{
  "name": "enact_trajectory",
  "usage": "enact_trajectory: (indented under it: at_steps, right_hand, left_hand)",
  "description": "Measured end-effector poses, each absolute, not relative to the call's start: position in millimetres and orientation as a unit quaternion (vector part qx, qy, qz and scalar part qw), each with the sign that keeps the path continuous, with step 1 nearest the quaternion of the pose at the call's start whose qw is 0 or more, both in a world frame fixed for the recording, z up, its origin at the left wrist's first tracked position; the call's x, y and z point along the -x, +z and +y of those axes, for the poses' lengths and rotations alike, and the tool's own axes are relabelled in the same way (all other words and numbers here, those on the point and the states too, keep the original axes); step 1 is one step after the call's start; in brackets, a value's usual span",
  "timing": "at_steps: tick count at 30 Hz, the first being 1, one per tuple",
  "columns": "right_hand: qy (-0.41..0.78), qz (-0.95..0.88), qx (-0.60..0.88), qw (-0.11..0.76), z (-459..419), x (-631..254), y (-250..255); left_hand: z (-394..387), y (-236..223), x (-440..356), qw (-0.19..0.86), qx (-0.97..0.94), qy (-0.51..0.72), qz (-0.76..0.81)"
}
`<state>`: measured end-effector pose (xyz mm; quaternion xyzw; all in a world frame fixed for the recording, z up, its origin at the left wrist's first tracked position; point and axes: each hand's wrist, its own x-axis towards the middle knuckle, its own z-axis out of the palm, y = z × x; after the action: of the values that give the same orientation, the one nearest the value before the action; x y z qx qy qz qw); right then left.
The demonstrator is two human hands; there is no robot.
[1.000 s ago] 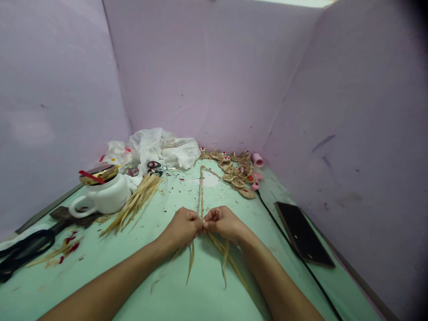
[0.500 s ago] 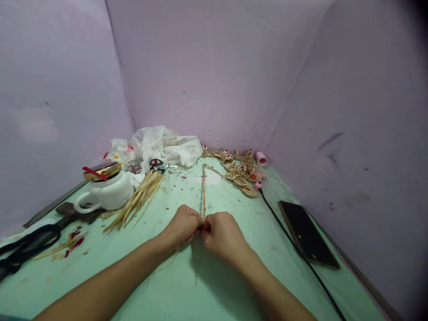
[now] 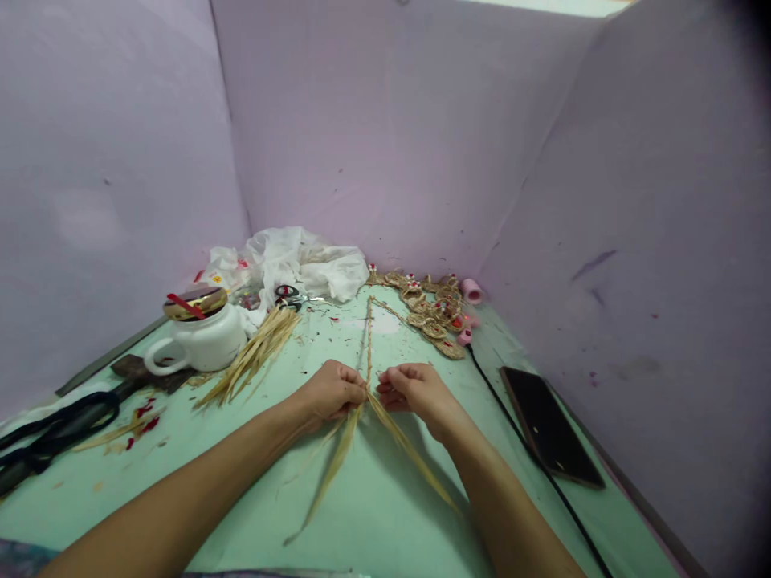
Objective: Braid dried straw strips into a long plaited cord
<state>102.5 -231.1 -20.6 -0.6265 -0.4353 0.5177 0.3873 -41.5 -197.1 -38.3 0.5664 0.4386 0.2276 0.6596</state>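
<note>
Left hand (image 3: pixel 331 390) pinched braid (image 3: pixel 369 345); loose strands (image 3: pixel 345 443) trailed nearside of grip; right hand (image 3: pixel 418 391), loosely spread, just right.

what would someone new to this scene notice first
Probably the left hand pinching a thin straw-coloured cord near the centre, with the right hand just beside it. Next, likely the white mug on the left and the coiled tan pieces with red bits, back right of centre.

Below the frame's centre, my left hand (image 3: pixel 335 392) pinches the straw braid (image 3: pixel 369 345); my right hand (image 3: pixel 417 393) curls loosely beside it. A white mug (image 3: pixel 212 343) stands at left, a dark slab (image 3: pixel 549 425) lower right.
</note>
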Motion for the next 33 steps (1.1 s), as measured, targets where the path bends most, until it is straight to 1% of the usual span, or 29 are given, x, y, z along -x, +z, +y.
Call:
enact_trajectory:
  at_steps: [2,3,8,14,17,20,22,24,28,30,33]
  right_hand:
    - [0.616,-0.398,0.577,0.360,-233,-96,-20]
    - [0.632,-0.396,0.564,0.355,-234,-93,-21]
    - [0.547,-0.457,0.596,0.369,-235,-86,-27]
    - [0.495,-0.514,0.583,0.390,-228,-94,-42]
    - [0.470,-0.521,0.593,0.394,-227,-95,-48]
    - [0.476,-0.514,0.599,0.388,-228,-94,-51]
    - [0.484,-0.506,0.598,0.390,-229,-93,-51]
    - [0.493,-0.490,0.598,0.400,-230,-91,-50]
    - [0.510,-0.446,0.598,0.429,-232,-86,-51]
    - [0.509,-0.431,0.601,0.440,-232,-84,-52]
    - [0.509,-0.422,0.612,0.433,-231,-83,-54]
  left_hand:
    - [-197,-39,42,0.663,-0.566,0.230,0.433]
    - [-197,-39,42,0.664,-0.566,0.231,0.431]
    - [-197,-37,43,0.658,-0.576,0.226,0.429]
    - [-198,-33,44,0.632,-0.605,0.211,0.436]
    - [-196,-28,49,0.598,-0.650,0.161,0.441]
    - [-195,-22,55,0.552,-0.678,0.112,0.473]
    - [-198,-20,56,0.516,-0.694,0.107,0.490]
    - [-205,-20,53,0.459,-0.732,0.105,0.493]
    - [-231,-25,39,0.247,-0.818,0.102,0.508]
    - [-243,-27,34,0.168,-0.840,0.084,0.508]
    - [-249,-30,33,0.136,-0.857,0.065,0.494]
